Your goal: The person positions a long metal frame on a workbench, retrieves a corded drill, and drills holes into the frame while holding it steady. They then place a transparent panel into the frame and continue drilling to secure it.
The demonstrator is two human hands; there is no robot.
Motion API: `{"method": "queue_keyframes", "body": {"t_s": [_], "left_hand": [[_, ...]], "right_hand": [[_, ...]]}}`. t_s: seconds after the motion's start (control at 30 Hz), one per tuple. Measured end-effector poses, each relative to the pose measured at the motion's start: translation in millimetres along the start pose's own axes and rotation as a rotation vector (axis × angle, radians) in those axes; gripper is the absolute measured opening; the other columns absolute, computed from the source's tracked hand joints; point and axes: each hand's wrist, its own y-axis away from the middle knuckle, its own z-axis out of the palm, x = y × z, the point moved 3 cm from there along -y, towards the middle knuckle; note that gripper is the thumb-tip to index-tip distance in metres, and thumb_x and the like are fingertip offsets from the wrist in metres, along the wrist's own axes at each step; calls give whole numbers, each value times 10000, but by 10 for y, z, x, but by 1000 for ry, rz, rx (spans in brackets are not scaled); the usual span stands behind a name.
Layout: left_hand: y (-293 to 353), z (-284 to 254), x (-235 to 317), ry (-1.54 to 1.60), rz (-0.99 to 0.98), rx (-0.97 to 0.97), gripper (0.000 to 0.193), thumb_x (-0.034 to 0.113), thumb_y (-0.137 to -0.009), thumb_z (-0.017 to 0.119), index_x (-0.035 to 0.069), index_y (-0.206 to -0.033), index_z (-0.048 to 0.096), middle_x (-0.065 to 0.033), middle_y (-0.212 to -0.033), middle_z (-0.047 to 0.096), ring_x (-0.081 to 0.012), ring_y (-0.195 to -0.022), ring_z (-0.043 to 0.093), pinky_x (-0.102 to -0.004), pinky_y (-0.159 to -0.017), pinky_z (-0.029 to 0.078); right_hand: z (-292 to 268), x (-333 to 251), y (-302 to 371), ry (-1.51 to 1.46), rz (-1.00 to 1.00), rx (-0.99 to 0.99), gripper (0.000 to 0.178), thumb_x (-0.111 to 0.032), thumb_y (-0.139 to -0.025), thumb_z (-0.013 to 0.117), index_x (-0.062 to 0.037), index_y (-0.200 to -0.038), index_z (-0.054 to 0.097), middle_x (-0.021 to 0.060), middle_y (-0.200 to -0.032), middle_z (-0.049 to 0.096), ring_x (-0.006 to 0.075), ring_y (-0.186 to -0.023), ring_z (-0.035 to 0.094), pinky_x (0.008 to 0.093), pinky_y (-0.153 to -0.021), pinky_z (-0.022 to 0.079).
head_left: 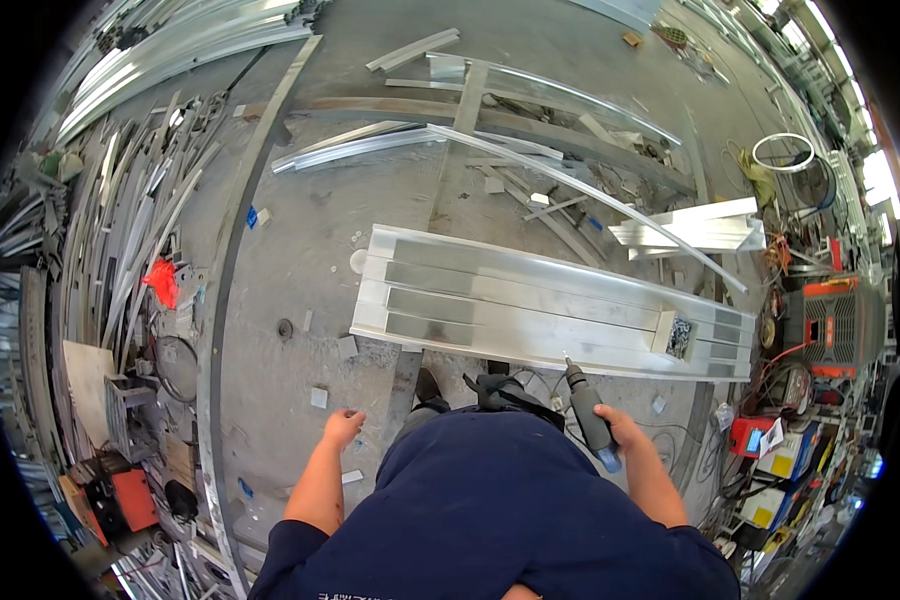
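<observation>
My right hand (622,428) grips a dark grey power drill (592,415) by its body. The drill's thin bit points forward, close to the near edge of a long silvery metal panel (530,310). That panel lies crosswise in front of me, with raised ribs along its length. Near its right end sits a small open box (679,337) full of small dark metal pieces, which look like screws. My left hand (343,427) hangs beside my body, fingers curled together. Whatever it may hold is too small to make out.
Loose metal profiles (370,145) lie on beams beyond the panel. A long steel beam (232,270) runs along my left, past piled metal strips (135,230). At the right stand an orange-and-grey machine (838,328) and a red box (748,436), with cables around.
</observation>
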Motion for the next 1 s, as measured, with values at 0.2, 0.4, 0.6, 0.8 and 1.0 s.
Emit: {"method": "queue_keyframes", "body": {"t_s": [0.2, 0.4, 0.6, 0.8, 1.0], "left_hand": [[-128, -52, -543, 200, 4, 38, 364, 203, -827, 707, -67, -1059, 636, -137, -906, 680, -201, -780, 648, -319, -657, 529], [108, -108, -1199, 283, -206, 84, 393, 197, -818, 714, -82, -1076, 615, -139, -856, 673, -202, -681, 636, -332, -581, 519], [360, -39, -1662, 304, -335, 181, 415, 237, -833, 696, -74, -1096, 615, -139, -850, 685, -210, -676, 656, -340, -571, 520], [701, 223, -1339, 268, -214, 81, 363, 271, -856, 675, -54, -1017, 668, -132, -865, 703, -212, -690, 668, -340, -607, 531], [820, 676, -540, 136, -184, -69, 431, 355, -867, 681, -51, -1011, 688, -142, -938, 709, -200, -775, 675, -349, -645, 540]], "right_hand": [[271, -233, -11, 7, -3, -190, 605, -546, -821, 612, -5, -1091, 620, 166, -878, 674, 274, -756, 661, 401, -670, 544], [251, -329, -67, 30, 32, -183, 622, -575, -836, 579, -17, -1107, 621, 165, -871, 675, 296, -779, 663, 465, -686, 549], [278, -495, -328, 127, 76, -205, 617, -587, -837, 581, -22, -1080, 629, 169, -870, 673, 306, -786, 663, 473, -690, 553], [353, -593, -759, 184, 88, -141, 615, -592, -829, 600, -15, -1042, 625, 153, -868, 665, 286, -744, 647, 461, -676, 559], [273, -646, -946, 203, 97, -108, 640, -607, -806, 636, -19, -1059, 630, 130, -862, 657, 265, -730, 626, 435, -677, 545]]}}
